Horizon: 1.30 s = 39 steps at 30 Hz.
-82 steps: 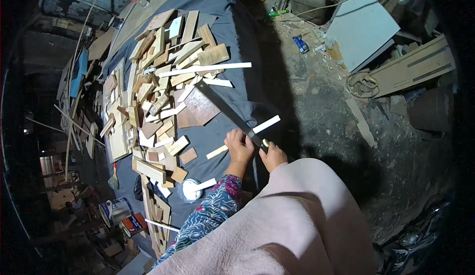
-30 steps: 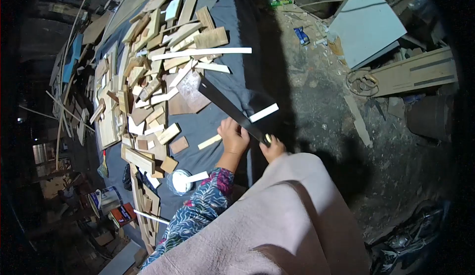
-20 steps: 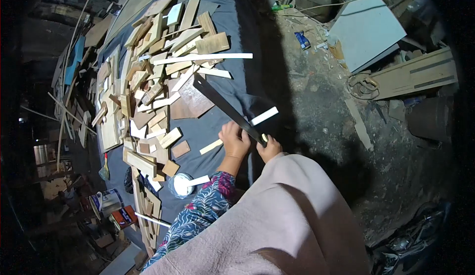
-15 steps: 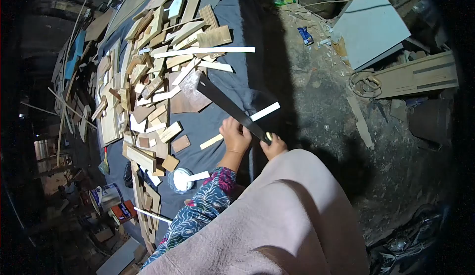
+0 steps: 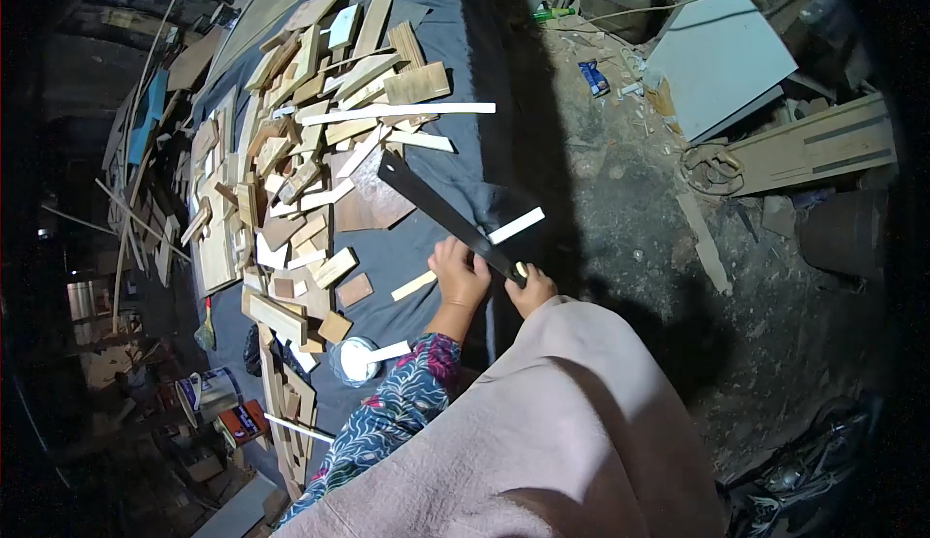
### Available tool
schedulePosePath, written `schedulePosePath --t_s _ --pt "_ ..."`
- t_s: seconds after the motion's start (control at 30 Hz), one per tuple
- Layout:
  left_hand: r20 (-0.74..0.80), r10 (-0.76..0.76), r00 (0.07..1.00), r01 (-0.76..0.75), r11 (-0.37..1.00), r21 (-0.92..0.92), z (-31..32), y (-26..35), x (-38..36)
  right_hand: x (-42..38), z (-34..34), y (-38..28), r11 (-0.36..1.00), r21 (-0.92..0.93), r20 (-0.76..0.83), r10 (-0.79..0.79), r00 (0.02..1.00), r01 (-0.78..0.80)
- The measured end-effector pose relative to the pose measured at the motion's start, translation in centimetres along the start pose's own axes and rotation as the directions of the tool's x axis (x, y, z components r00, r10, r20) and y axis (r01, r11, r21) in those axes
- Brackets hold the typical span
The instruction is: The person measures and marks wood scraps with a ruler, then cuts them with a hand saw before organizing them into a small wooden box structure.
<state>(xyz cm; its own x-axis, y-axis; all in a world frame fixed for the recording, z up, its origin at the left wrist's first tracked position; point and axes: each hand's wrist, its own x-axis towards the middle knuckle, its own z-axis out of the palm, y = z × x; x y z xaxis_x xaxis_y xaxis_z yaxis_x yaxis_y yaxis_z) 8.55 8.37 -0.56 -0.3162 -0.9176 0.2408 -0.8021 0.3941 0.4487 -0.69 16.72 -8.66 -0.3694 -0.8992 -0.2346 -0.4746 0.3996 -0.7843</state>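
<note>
My right hand (image 5: 532,290) is closed around the handle of a handsaw (image 5: 441,208), whose dark blade slants up and left over the cloth-covered table. Under the blade runs a narrow wood strip (image 5: 518,225), its white end sticking out past the table edge. My left hand (image 5: 460,272) presses down on this strip, fingers wrapped over it just left of the blade. The strip's pale yellow other end shows beyond my left hand. Where the saw teeth meet the wood is hidden from view. To the lower left sits a small tub of white material (image 5: 355,362), with a white strip (image 5: 390,351) lying across it.
Many wood offcuts (image 5: 310,151) are heaped on the dark cloth (image 5: 426,15), with a long white strip (image 5: 426,109) across them. Beside the table are a paint can (image 5: 205,395) and a brush (image 5: 205,330). On the right floor lie a white panel (image 5: 722,54) and a plank (image 5: 823,146).
The view has shifted slightly, so everything sits a little lower. Both hands keep their hold, and the saw shows hardly any movement against the strip.
</note>
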Motion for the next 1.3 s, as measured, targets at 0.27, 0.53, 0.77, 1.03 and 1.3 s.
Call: schedulePosePath --t_s 0.27,0.53,0.77,1.03,1.3 --pt "-0.030 0.038 0.999 -0.037 0.999 0.020 0.0 -0.3 -0.1 0.7 0.5 -0.8 0.999 -0.015 -0.021 -0.037 0.999 0.036" --pt "0.022 -0.018 1.000 0.018 1.000 0.010 0.0 -0.2 -0.3 0.7 0.4 -0.9 0.998 -0.025 -0.049 -0.056 0.997 0.055" --pt "-0.007 -0.007 1.000 0.007 1.000 0.006 0.0 0.0 -0.1 0.5 -0.6 -2.2 0.999 -0.051 -0.013 -0.010 1.000 0.009" --pt "-0.018 0.029 0.999 -0.029 1.000 -0.011 -0.2 0.0 -0.2 -0.1 -1.3 -2.9 0.995 -0.082 -0.090 -0.058 0.994 0.050" --pt "-0.047 0.027 0.999 -0.026 0.999 0.022 0.0 -0.3 -0.4 -0.1 -0.8 -2.9 0.996 -0.063 -0.162 -0.066 0.985 0.057"
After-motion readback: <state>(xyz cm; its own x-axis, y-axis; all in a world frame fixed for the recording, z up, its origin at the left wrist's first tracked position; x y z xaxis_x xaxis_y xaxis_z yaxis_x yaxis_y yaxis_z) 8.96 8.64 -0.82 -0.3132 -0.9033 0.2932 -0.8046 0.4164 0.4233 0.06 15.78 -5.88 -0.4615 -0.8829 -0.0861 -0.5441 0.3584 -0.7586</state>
